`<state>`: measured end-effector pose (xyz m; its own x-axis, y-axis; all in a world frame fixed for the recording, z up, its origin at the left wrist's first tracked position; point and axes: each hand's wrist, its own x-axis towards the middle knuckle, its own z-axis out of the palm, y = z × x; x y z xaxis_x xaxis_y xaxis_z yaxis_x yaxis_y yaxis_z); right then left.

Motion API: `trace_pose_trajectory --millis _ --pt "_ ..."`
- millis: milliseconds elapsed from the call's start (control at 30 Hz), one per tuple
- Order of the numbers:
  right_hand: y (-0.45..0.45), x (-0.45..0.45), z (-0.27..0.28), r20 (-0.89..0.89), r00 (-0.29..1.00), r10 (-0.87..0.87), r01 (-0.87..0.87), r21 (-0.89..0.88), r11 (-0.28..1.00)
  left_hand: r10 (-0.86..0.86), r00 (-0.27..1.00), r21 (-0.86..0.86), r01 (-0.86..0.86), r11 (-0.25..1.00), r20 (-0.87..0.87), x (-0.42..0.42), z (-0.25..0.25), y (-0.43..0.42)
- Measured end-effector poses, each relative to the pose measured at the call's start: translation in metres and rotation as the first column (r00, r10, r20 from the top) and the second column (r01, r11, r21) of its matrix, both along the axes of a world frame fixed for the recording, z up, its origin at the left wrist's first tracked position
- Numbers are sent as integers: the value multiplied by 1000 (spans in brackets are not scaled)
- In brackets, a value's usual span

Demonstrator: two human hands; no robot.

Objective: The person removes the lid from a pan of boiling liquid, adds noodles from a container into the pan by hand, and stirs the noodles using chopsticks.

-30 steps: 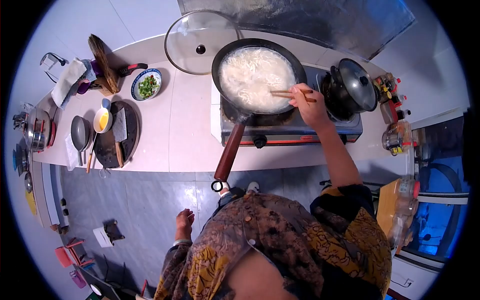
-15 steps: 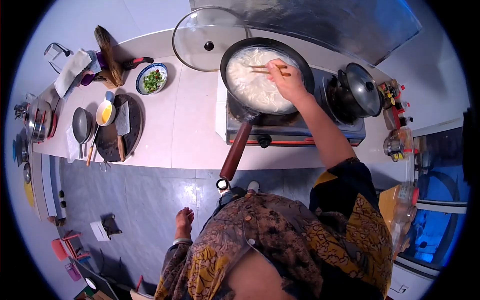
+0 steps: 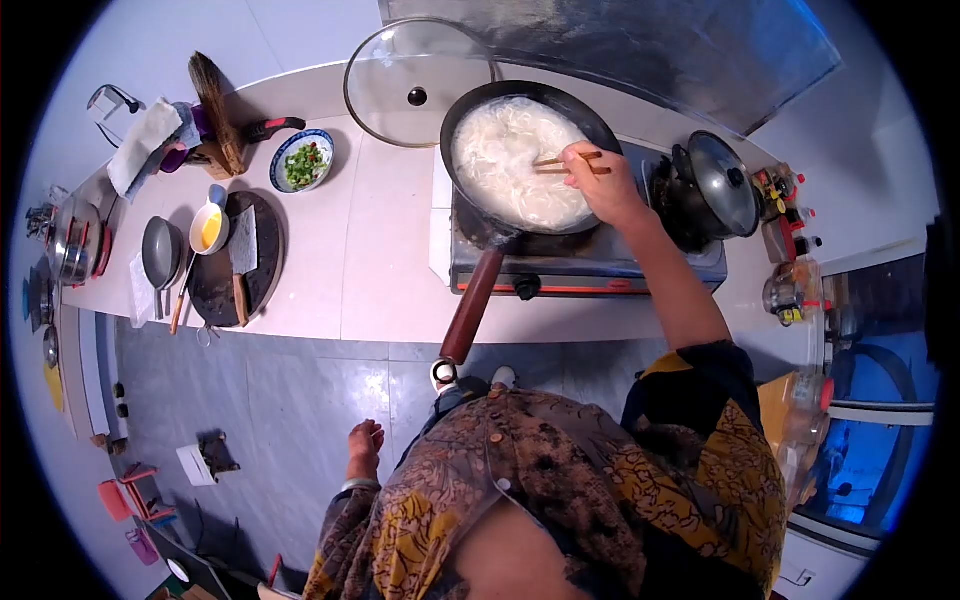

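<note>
My right hand is closed around a pair of wooden chopsticks. Their tips dip into pale noodles in whitish, cloudy liquid, inside a dark frying pan with a long brown handle. The pan sits on the left burner of a gas stove, and its handle points toward my body. Down at my side, away from the counter, hangs my left hand with loosely bent fingers and nothing visible in it. Behind the pan, a glass lid leans against the wall.
A lidded pot stands on the right burner. Left on the counter are a bowl of chopped greens, a bowl of yellow liquid, a cleaver on a round dark board, and a small grey pan. Bottles line the right edge.
My right hand and the chopsticks have shifted right and slightly down, from the middle of the pan toward its right side. My left hand stays low at my side.
</note>
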<state>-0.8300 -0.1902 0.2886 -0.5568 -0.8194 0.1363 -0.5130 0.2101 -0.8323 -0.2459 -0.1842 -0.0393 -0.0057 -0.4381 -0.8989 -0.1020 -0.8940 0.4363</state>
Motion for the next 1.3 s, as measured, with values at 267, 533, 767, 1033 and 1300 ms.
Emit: trace_pose_trajectory --millis 267,533,767,1033,1300 --pt "13 -15 -7 178 984 -26 37 -63 997 -38 999 -15 38 999 14 -20 19 -13" --pt "55 -41 21 157 969 -193 220 -173 960 -37 999 3 37 999 30 -7 9 -6" --pt "92 -40 6 469 861 -196 302 -163 939 -17 999 35 16 999 30 3 2 0" --pt "67 -14 -30 512 821 -253 402 -204 892 -45 999 -14 45 999 -16 -12 14 -9" --pt "94 -13 -46 846 520 -115 606 -271 748 -16 1000 2 16 1000 -6 -10 12 -1"
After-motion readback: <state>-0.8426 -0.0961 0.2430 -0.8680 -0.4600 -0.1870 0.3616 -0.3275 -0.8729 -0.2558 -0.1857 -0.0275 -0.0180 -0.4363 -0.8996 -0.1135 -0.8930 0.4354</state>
